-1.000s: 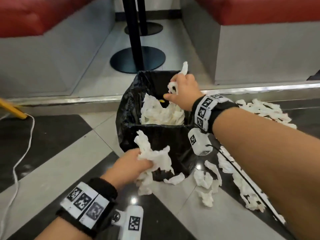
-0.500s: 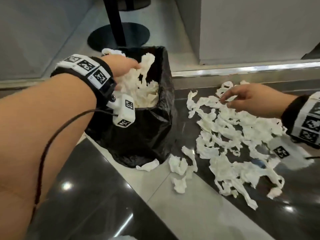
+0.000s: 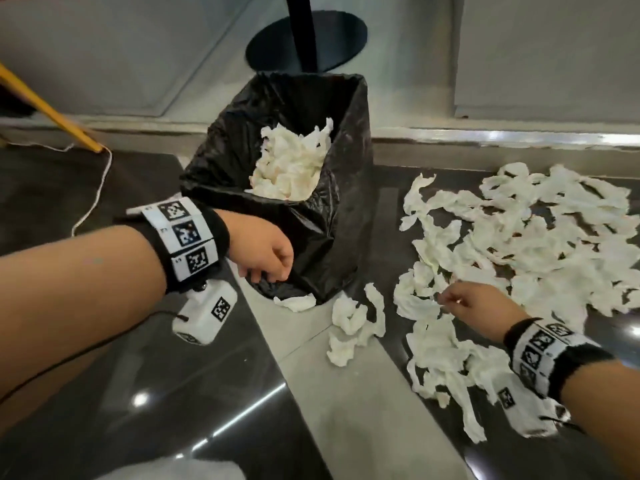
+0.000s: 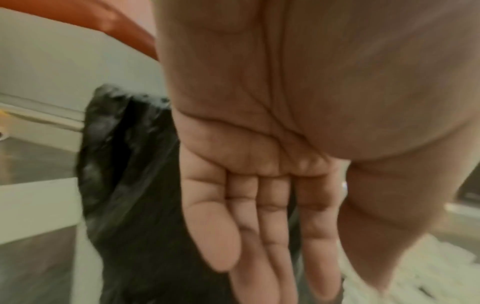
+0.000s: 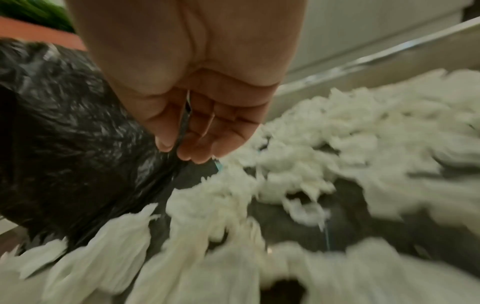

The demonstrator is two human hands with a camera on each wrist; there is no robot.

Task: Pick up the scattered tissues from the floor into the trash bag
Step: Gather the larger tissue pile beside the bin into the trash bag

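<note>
No brand or readable writing was seen; the only printed marks were black-and-white square codes on the left wristband [image 3: 183,239], on the small white camera box [image 3: 206,315] under it, and on the right wristband [image 3: 543,351].

At the far left, a yellow stick [image 3: 48,107] and a thin white cord [image 3: 95,199] lay on the floor [image 3: 346,410], which had dark glossy tiles and pale stripes. The left hand [image 3: 263,252] was beside the near side of the trash bag [image 3: 311,233], low against its black plastic. In the left wrist view, its fingers [image 4: 270,226] were straight and relaxed and it held nothing.

The trash bag was black, crinkled and shiny, and it stood open on the floor. Inside it was a heap of white crumpled tissues [image 3: 294,161]. One small tissue piece [image 3: 296,302] lay touching the foot of the bag, and a twisted clump [image 3: 353,323] lay just beside it on a pale stripe.

To the right, the scattered tissues [image 3: 526,237] covered the dark tile: white, torn, wrinkled strips, many of them overlapping. The right hand [image 3: 474,303] was low over the near edge of this pile, with fingers bent downward and fingertips [image 5: 187,154] close together. Whether it pinched a tissue, I cannot tell; the right wrist view was blurred.

Behind the bag stood a black round table base [image 3: 306,39] with its pole.
</note>
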